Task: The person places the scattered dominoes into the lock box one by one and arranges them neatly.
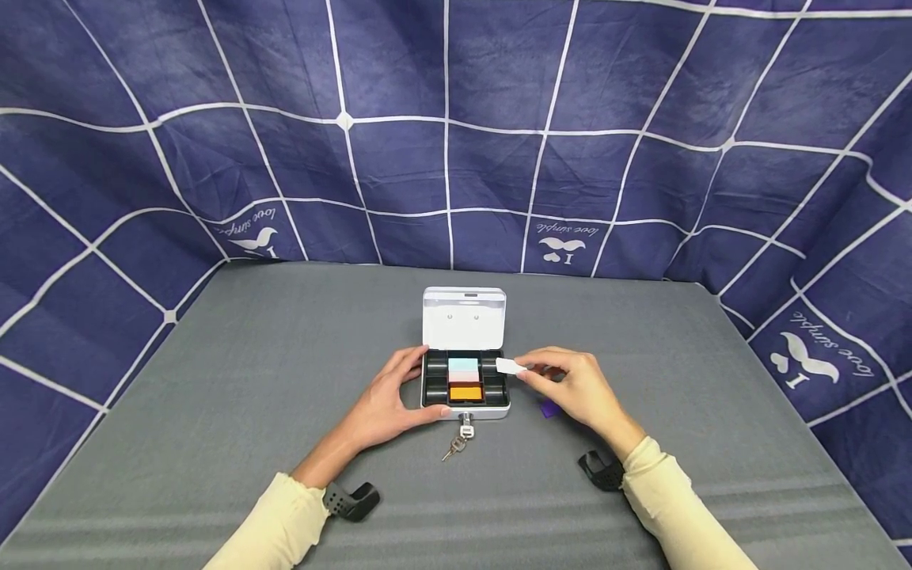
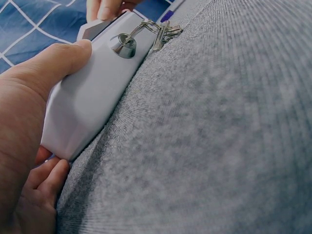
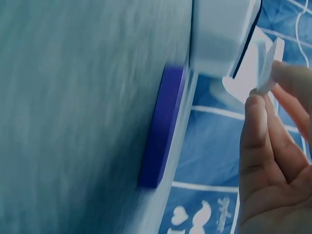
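Observation:
A small white cash box (image 1: 502,412) stands on the grey table with its lid (image 1: 464,323) raised. Its black tray has several compartments; in the middle column lie a light blue piece (image 1: 463,364), a pink piece (image 1: 463,377) and an orange piece (image 1: 466,393). My left hand (image 1: 381,408) grips the box at its left side, thumb on the front edge. My right hand (image 1: 575,385) pinches a flat white block (image 1: 509,366) between thumb and fingers, above the tray's right side. Keys (image 1: 456,446) hang from the lock (image 2: 124,46) at the front.
A purple block (image 3: 163,127) lies on the table to the right of the box, partly hidden beneath my right hand in the head view. Blue cloth with white lines (image 1: 399,158) hangs behind the table (image 1: 321,317) and at both sides.

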The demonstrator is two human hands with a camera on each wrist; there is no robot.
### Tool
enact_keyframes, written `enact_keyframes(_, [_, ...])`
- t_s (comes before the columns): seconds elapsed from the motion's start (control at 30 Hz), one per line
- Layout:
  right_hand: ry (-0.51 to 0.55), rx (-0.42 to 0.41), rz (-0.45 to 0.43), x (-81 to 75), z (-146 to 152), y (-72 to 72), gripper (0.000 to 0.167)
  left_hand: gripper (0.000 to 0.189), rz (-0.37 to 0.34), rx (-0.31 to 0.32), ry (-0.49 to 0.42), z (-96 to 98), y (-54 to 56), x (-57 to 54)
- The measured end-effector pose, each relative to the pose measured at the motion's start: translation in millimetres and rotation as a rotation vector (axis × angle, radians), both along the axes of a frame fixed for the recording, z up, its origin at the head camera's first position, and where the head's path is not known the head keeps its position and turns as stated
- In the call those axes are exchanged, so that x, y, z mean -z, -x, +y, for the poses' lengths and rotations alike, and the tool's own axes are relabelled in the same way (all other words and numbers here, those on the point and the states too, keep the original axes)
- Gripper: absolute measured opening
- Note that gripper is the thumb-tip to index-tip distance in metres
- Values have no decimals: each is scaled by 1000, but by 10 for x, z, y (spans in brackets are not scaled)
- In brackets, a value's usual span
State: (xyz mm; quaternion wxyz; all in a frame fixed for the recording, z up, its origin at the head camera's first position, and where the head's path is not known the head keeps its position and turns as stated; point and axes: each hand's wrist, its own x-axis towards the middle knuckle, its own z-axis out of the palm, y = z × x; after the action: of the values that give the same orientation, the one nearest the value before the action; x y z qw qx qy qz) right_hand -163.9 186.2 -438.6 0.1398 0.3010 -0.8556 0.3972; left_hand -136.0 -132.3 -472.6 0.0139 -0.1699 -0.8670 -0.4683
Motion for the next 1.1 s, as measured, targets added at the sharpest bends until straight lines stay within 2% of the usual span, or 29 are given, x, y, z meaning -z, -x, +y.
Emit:
enact_keyframes(0.33, [-61,2,0,9,-251,-106,16,101,9,-1,4,2,-2,-3])
enact_keyframes(0.57, [-91,9,62,26,-353,-139,18,100,13,0,9,5,2,3])
enact_keyframes(0.77, [-122,-25,115,39,-426,-159,17,100,20,4,10,-3,1,0])
enact_keyframes(1.1, [-116,-62,137,59,-471,-190,15,99,41,9,9,-10,1,10])
